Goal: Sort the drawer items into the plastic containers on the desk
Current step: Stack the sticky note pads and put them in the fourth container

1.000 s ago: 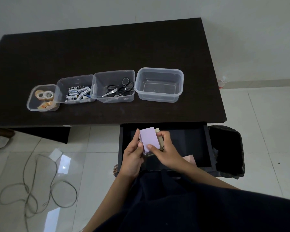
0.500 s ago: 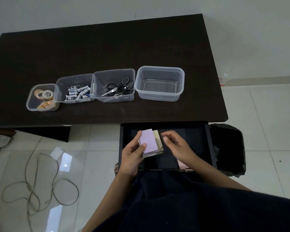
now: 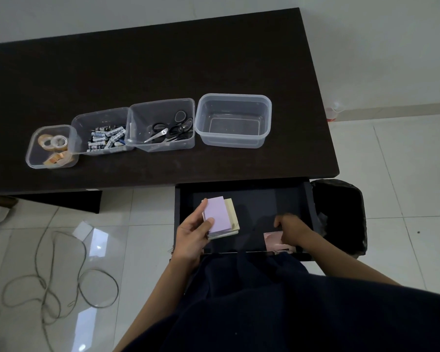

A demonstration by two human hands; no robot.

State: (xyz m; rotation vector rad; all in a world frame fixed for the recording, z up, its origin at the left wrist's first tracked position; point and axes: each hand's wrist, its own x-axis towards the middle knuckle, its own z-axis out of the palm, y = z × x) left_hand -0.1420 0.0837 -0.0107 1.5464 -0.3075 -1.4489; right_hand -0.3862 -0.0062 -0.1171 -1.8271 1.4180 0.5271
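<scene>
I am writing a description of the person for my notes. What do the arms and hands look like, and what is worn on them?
Both forearms are bare down to the left hand and the right hand. No ring, watch, glove or bracelet shows. No sleeve edge is clear; dark navy clothing covers the body below.

Desk [image 3: 163,59] bears four containers [image 3: 233,120], apparently plastic.

A fanned stack of sticky-note pads [image 3: 220,217], lilac on top, is held over the open drawer [image 3: 254,196].
</scene>
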